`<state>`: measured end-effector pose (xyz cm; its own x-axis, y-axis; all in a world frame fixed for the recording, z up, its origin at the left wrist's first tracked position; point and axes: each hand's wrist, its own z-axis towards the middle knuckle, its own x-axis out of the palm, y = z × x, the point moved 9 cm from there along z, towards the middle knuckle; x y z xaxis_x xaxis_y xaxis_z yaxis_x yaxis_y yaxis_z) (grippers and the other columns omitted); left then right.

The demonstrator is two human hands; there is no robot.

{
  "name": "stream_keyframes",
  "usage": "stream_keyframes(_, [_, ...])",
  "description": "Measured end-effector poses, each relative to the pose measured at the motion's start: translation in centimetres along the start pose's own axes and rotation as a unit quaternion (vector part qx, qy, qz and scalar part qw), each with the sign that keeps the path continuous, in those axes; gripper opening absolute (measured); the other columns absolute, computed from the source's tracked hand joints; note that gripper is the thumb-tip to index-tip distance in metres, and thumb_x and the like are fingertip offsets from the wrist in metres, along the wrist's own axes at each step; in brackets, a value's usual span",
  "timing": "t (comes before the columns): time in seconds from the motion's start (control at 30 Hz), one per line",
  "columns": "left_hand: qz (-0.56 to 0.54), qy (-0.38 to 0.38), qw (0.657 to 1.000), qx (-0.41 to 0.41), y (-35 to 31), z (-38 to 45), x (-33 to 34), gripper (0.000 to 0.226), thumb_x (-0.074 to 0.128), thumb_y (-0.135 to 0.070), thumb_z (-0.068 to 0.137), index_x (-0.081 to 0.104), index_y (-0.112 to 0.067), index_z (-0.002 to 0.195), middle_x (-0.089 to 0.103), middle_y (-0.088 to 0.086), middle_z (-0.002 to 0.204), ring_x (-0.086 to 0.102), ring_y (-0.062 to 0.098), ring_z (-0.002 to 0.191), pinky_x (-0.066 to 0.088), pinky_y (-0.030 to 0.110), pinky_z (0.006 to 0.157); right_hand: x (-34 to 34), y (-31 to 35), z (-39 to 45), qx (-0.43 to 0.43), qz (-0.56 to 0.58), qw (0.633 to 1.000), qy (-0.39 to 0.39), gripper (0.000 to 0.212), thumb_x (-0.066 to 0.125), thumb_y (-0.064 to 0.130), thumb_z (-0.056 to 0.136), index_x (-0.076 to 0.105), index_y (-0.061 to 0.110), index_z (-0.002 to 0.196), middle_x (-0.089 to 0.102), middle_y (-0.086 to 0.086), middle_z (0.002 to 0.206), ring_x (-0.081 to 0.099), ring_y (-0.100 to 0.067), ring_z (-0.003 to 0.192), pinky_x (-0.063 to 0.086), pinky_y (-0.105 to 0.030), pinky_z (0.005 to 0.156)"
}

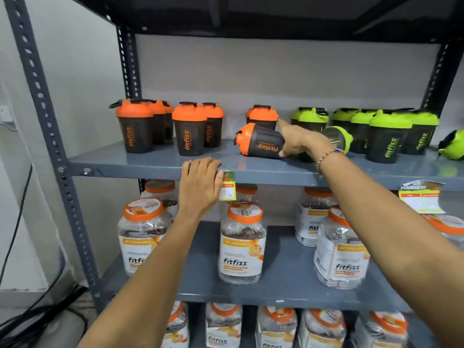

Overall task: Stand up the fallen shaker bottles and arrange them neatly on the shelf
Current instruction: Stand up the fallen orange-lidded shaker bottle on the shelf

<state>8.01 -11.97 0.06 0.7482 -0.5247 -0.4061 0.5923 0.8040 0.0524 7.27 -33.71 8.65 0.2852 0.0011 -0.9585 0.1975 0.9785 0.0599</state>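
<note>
Orange-lidded shaker bottle (pixel 261 141) on its side, in right hand (pixel 300 141)

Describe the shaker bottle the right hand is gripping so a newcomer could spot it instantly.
Look at the grey metal shelf lined with shaker bottles, orange-lidded on the left, green-lidded on the right. Near the middle, the right hand grips the fallen orange-lidded shaker. Unlike its upright orange neighbours, it lies sideways, lid pointing left.
</note>
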Motion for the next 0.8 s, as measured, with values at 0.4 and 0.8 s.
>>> stream_keyframes(0.4, [0.016,-0.015,1.000,0.021,0.0,-0.3,-0.2,0.035,0.038,-0.030,0.094,0.063,-0.010,0.109,0.064,0.007,0.108,0.055,0.023,0.095,0.033,0.035,0.087,0.3,-0.5,1.2,0.001,0.057,0.997,0.060,0.059,0.073,0.016,0.080,0.047,0.003,0.131,0.057,-0.013,0.127,0.054,-0.032,0.116,0.045,-0.037,0.098])
stream_keyframes(0.8, [0.009,-0.031,0.998,0.047,0.2,-0.5,0.0,0.034,0.041,-0.031,0.093,0.060,-0.010,0.111,0.065,0.008,0.110,0.049,0.020,0.099,0.032,0.035,0.089,5.8,0.7,2.8,0.073,0.589,0.805,-0.008,0.056,0.077,0.007,0.072,0.056,0.001,0.123,0.067,-0.014,0.118,0.061,-0.027,0.114,0.045,-0.038,0.104])
